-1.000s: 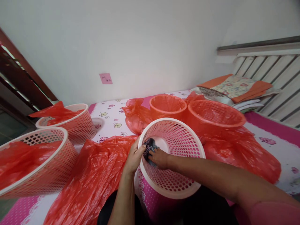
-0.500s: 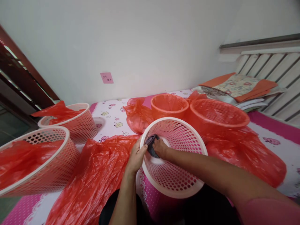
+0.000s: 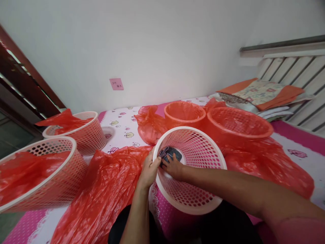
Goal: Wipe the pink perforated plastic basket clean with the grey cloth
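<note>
A pale pink perforated basket (image 3: 203,149) lies tilted toward me in my lap. My left hand (image 3: 149,170) grips its rim on the left side, fingers curled over the edge. My right hand (image 3: 173,166) reaches inside the basket and presses a dark patterned cloth (image 3: 169,154) against the inner wall near the bottom. A loose red plastic bag (image 3: 106,189) lies spread on the bed just left of the basket.
Two pale baskets with red bags inside stand at the left (image 3: 38,176) (image 3: 81,130). Two baskets lined with red bags stand behind (image 3: 184,114) (image 3: 238,123). Folded bedding (image 3: 259,95) lies at the back right by the headboard. A floral sheet (image 3: 122,127) covers the bed.
My right hand has shifted the dark cloth a little along the basket's inner wall, and the cloth now shows more. My left hand keeps its grip on the rim.
</note>
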`<state>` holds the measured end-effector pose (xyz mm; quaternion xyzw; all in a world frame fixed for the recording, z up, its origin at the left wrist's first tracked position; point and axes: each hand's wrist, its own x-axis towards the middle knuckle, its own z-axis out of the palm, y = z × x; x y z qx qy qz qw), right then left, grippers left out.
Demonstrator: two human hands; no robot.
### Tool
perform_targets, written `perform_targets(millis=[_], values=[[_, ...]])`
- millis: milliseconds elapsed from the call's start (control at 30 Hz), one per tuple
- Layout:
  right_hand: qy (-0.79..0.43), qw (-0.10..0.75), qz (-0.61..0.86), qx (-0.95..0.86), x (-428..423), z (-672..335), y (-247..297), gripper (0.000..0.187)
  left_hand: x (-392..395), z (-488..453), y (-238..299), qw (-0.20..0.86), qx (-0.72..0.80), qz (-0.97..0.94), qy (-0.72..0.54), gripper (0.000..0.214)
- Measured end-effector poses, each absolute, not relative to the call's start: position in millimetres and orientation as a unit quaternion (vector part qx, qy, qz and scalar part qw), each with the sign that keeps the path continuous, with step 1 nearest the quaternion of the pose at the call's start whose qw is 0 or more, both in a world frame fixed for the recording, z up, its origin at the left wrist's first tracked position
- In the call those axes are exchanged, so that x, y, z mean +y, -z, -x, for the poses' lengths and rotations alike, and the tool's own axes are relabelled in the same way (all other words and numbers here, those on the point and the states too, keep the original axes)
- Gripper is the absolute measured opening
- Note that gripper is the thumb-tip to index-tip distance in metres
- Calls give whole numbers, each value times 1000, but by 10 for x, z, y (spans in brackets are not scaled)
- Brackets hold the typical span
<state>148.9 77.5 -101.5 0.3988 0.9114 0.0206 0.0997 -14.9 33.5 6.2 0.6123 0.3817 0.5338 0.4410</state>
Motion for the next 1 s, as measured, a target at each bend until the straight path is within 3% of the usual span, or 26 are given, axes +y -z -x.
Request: perform_targets(millis=[333,767,1000], values=[[-47,73,-465,881,1058,-1600,1080,56,311,161,-27,437,376,-620,-532,50],[21,125,-591,797,979,-1724,866,96,284,143,-3,432,363,-643,-517,46],[75,131,-651,744,913,-1693,877,68,276,89,-28,426,361,-641,-526,42]])
